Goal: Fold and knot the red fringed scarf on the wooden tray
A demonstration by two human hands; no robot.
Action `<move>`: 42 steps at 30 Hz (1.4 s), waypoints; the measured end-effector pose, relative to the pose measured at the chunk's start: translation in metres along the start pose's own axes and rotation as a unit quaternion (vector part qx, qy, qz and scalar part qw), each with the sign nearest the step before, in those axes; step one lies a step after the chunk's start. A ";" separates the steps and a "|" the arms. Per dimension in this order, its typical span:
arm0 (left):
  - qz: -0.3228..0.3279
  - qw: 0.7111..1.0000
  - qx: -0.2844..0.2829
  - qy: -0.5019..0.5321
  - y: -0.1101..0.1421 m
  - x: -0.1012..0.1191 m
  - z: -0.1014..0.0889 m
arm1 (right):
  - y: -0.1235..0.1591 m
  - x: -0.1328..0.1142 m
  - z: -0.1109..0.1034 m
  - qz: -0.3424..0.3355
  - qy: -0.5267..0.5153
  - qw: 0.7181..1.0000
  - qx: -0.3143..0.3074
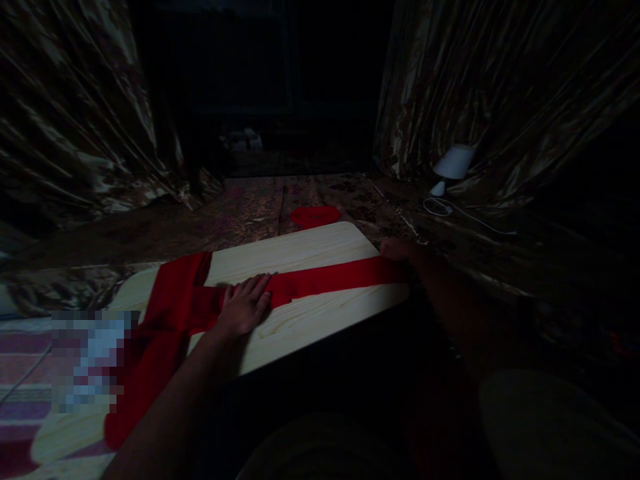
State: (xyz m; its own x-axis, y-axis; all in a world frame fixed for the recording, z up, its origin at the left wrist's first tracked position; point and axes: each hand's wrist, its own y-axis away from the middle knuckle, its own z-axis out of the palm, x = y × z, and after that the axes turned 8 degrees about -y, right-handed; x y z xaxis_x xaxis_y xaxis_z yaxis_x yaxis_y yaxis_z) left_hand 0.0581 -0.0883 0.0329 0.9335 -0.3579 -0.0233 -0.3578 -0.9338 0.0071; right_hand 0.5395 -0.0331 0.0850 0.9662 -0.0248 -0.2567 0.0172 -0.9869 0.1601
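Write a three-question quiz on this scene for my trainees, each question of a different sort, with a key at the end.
1. True or false: the left hand rests spread on the red fabric strip.

2. Multiple choice: what colour is the shade of the table lamp?
A) green
B) white
C) red

3. Fill the gap: the strip lies along a wood-grain board, and the ____ hand is at its end nearer the lamp.

Key:
1. True.
2. B, white.
3. Right: the right hand is at that end.
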 end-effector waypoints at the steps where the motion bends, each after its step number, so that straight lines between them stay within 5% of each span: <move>1: 0.000 1.000 -0.003 0.004 0.000 0.000 0.000 | 0.002 -0.003 0.002 -0.003 -0.005 1.000 0.023; 6: 0.002 1.000 -0.009 0.010 -0.002 -0.003 0.004 | 0.026 -0.030 0.022 -0.143 -0.090 0.985 0.047; 11: -0.004 1.000 -0.018 0.013 -0.004 -0.005 0.006 | 0.056 -0.049 0.039 -0.229 0.018 0.973 0.000; 22: -0.014 1.000 -0.028 -0.004 -0.006 -0.005 0.005 | 0.073 -0.057 0.041 -0.221 0.173 0.959 -0.026; 33: -0.017 0.999 -0.034 0.037 -0.004 0.000 -0.002 | 0.050 -0.028 0.050 -0.171 -0.001 0.985 0.029; 42: -0.019 0.998 -0.034 0.048 -0.002 0.003 -0.006 | 0.066 -0.060 0.039 -0.034 0.099 0.991 0.087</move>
State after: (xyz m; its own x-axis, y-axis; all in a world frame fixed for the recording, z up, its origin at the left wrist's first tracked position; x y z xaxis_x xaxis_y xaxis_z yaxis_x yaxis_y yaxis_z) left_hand 0.0615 -0.0871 0.0390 0.9456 -0.3174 0.0720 -0.3225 -0.9435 0.0757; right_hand 0.4727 -0.1025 0.0738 0.9962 0.0565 -0.0665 0.0551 -0.9982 -0.0225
